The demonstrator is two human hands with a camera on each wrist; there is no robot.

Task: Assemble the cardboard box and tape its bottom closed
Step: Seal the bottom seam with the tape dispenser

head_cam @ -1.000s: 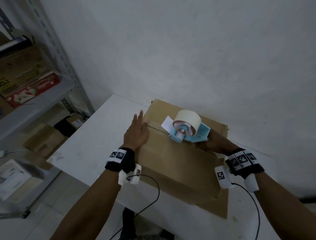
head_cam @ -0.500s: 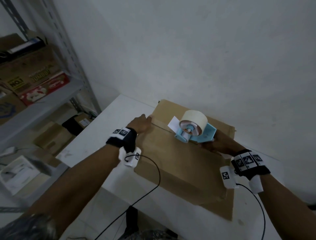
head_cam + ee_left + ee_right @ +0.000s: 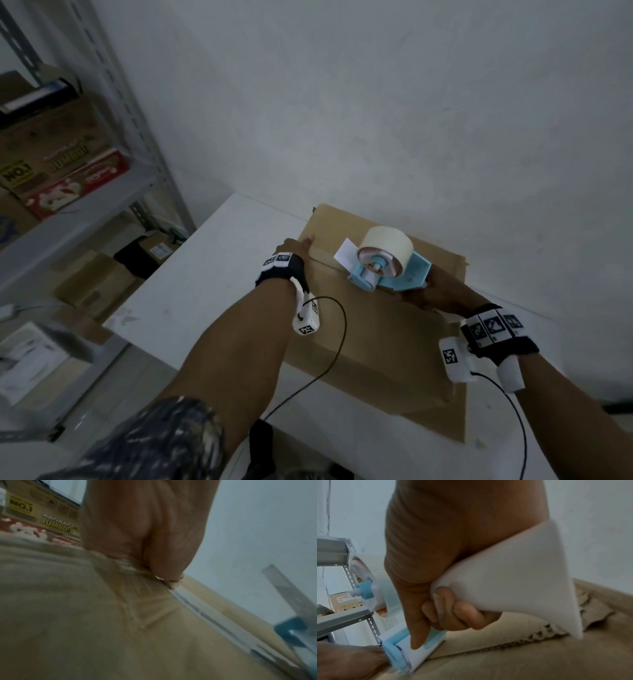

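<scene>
A brown cardboard box [image 3: 376,342] lies on the white table [image 3: 205,291] with its closed flaps facing up. On the centre seam sits a light-blue tape dispenser [image 3: 387,270] carrying a cream tape roll [image 3: 385,245]. My right hand [image 3: 431,291] grips its white handle [image 3: 513,581], index finger [image 3: 418,635] stretched toward the blue roller [image 3: 393,654]. A clear tape strip [image 3: 205,609] runs along the seam from the dispenser [image 3: 291,632] to the box's left end. There my left hand [image 3: 294,246] presses on the edge, thumb [image 3: 171,580] on the tape; its fingers are hidden over the side.
A grey metal shelf [image 3: 68,219] stands left of the table, with printed cartons [image 3: 61,164] on it and more boxes below. A white wall rises just behind the box. A flat cardboard sheet [image 3: 459,421] lies under the box's near right corner. A black cable [image 3: 329,359] hangs from my left wrist.
My left hand slid from lying flat on top of the box to its left end edge. The dispenser stays on the seam in my right hand.
</scene>
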